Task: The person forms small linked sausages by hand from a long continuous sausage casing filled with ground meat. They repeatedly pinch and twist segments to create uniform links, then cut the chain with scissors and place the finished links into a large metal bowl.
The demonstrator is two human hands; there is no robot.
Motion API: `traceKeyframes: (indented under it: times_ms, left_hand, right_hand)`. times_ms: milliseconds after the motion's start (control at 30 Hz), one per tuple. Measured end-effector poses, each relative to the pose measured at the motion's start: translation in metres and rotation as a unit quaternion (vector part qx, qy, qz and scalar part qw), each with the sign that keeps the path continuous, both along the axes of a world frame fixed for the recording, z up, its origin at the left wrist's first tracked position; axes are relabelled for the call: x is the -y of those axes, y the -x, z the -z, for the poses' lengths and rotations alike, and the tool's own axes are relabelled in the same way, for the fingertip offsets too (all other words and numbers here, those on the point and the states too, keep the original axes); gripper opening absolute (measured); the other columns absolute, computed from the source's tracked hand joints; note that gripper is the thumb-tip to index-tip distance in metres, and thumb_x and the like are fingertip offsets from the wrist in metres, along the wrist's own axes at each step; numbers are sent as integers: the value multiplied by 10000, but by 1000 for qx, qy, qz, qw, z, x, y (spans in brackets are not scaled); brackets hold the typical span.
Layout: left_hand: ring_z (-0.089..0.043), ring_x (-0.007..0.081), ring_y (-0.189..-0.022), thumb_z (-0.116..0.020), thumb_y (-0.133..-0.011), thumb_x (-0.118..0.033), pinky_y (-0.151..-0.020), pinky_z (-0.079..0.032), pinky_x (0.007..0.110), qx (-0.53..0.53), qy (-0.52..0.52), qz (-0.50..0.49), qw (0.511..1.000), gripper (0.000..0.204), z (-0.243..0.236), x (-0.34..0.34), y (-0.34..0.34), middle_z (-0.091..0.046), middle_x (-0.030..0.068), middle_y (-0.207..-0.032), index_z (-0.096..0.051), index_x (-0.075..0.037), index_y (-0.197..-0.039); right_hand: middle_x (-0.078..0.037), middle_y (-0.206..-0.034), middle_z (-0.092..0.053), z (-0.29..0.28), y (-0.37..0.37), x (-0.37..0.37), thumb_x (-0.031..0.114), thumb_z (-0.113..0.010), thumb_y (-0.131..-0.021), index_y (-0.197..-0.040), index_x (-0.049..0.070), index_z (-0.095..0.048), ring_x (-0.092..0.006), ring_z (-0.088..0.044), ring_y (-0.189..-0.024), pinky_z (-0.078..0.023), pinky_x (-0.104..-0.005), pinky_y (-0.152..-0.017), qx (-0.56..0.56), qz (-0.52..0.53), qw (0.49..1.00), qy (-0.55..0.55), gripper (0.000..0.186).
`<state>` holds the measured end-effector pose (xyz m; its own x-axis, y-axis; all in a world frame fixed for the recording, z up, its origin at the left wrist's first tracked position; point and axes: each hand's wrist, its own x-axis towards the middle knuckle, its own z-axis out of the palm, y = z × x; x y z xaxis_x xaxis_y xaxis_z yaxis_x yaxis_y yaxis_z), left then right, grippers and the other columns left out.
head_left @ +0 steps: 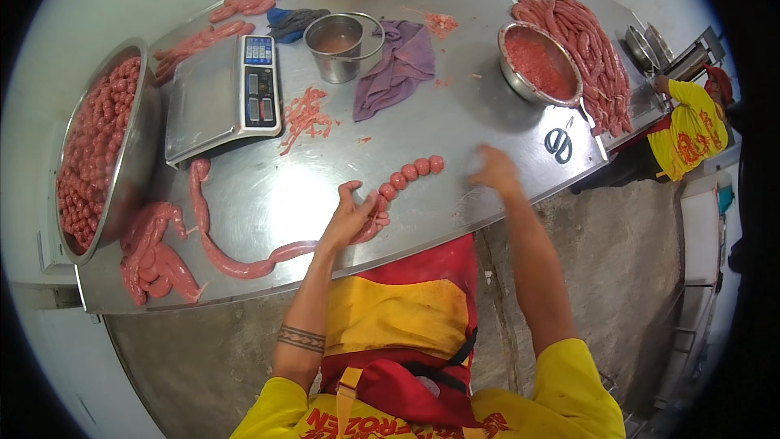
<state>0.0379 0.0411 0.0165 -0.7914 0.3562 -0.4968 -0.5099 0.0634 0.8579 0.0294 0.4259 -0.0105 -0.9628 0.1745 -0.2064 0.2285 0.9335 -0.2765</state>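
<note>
My left hand [354, 211] grips a pink sausage string at the end of a row of short round links [410, 175], with its index finger raised. The unlinked casing [257, 268] curves from that hand across the near steel table [439, 228] and up beside the scale. My right hand [496, 167] is apart from the sausage, just right of the last link, with fingers spread and nothing in them.
Around are a scale [211, 102], large bowl of small links [97, 154], sausage coils [154, 260], bucket [333, 49], purple cloth [394, 65], bowl of mince [540, 65], sausage pile [593, 57] and scissors [559, 145]. A co-worker [682, 126] stands at the right.
</note>
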Motion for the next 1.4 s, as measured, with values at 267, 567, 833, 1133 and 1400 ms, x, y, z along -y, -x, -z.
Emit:
traceKeyframes:
  times_ms: [267, 567, 833, 1133, 1400]
  left_hand:
    - [-734, 314, -865, -666, -992, -84, -737, -622, 383, -21, 13, -12, 1000, 679, 17, -10, 3, -634, 294, -1095, -200, -52, -1485]
    - [-702, 367, -1088, -560, -1061, -125, -897, -599, 407, 112, -140, 19, 984, 731, 7, -1, 19, -564, 289, -1319, -50, -12, -1573]
    - [-740, 321, -902, -281, -1097, -602, -782, -615, 394, 128, -78, -5, 989, 759, 6, 10, 5, -623, 292, -1137, -52, -24, -1533]
    - [-725, 372, -976, -585, -954, 74, -803, -625, 422, 25, -6, -66, 998, 708, 8, -4, 6, -570, 312, -1211, -123, -11, -1485]
    - [-688, 177, -862, -653, -1012, -148, -811, -573, 309, 125, -116, -28, 985, 514, 15, -21, 21, -629, 125, -1095, -368, 55, -1389]
  right_hand:
    - [-299, -1595, -339, -88, -156, 160, 219, -776, -859, -1605, -15, -217, -428, -370, -1475, -343, -480, -1195, -63, -316, 921, 219, 962]
    - [-75, -882, -687, -17, -419, -127, 10, -562, -1000, -1008, 59, -678, -216, -651, -810, -542, -318, -756, -116, 346, 411, 835, 126]
    - [-122, -1131, -737, -39, -13, 30, 272, -736, -843, -1335, 46, -617, -297, -713, -966, -552, -447, -810, -59, -2, 995, 84, 554]
    - [-210, -1586, -448, -104, -169, 92, 259, -666, -981, -1550, 9, -414, -291, -468, -1455, -395, -424, -1177, 103, -268, 923, 257, 671]
    - [-85, -827, -660, -78, -437, -134, -55, -559, -880, -1010, -3, -665, -196, -637, -782, -504, -327, -738, 85, 215, 956, 181, 176]
